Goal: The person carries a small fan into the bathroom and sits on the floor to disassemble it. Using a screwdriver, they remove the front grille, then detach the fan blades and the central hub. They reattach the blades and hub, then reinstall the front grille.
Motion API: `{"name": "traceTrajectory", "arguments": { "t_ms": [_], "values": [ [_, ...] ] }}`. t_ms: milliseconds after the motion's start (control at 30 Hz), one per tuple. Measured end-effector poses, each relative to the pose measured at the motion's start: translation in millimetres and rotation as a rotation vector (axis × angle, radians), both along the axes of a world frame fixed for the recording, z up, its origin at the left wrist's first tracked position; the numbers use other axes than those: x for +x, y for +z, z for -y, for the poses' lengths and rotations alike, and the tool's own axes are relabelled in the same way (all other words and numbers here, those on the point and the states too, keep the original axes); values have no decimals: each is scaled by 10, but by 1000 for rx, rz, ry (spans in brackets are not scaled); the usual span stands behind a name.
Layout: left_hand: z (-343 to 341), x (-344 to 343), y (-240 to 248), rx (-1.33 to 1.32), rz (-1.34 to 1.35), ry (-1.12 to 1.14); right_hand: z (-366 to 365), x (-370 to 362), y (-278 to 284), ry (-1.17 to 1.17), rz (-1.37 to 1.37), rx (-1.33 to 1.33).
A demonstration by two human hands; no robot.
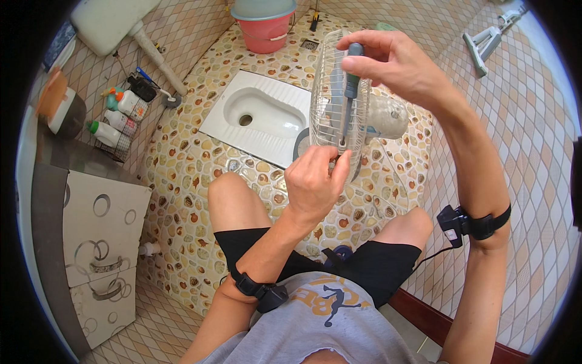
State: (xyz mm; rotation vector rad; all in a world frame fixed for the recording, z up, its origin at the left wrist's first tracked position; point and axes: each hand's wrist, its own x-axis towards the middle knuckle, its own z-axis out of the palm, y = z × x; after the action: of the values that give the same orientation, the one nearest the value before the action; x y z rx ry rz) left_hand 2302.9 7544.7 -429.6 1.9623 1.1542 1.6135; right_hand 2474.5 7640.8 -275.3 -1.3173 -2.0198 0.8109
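Observation:
A standing fan (pixel 327 91) with a pale wire cage is before me, seen nearly edge-on, its motor housing (pixel 388 119) to the right. My right hand (pixel 388 64) grips the dark handle of a screwdriver (pixel 350 91) from above, thumb and fingers round its top end. The shaft points down along the cage rim, its tip at a small clip or screw there. Just below the tip, my left hand (pixel 318 179) is closed at the rim, thumb and forefinger pinched together. What lies between those fingers is hidden.
A white squat toilet (pixel 267 115) is set in the pebble-patterned floor behind the fan. A pink bucket (pixel 264 33) stands at the back, near a floor drain (pixel 310 45). Bottles in a wire rack (pixel 121 130) and a cabinet (pixel 100 255) line the left; a squeegee (pixel 485 45) leans at right.

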Motion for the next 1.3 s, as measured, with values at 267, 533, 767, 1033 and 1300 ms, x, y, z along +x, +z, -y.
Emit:
{"name": "traceTrajectory", "arguments": {
  "t_ms": [267, 533, 767, 1033, 1300],
  "values": [
    [14, 15, 5, -2, -3, -1, 30, -5, 85, 56, -192, -177],
    [8, 33, 1, -4, -18, 0, 51, 17, 25, 44, -242, -135],
    [1, 32, -8, -14, -1, 6, 91, -51, 30, -105, 435, 212],
    [-6, 31, -26, 15, -9, 7, 56, -57, -69, -27, -118, -44],
    [7, 16, -25, 13, -2, 2, 18, -57, 60, 79, -255, -96]
  ]
}}
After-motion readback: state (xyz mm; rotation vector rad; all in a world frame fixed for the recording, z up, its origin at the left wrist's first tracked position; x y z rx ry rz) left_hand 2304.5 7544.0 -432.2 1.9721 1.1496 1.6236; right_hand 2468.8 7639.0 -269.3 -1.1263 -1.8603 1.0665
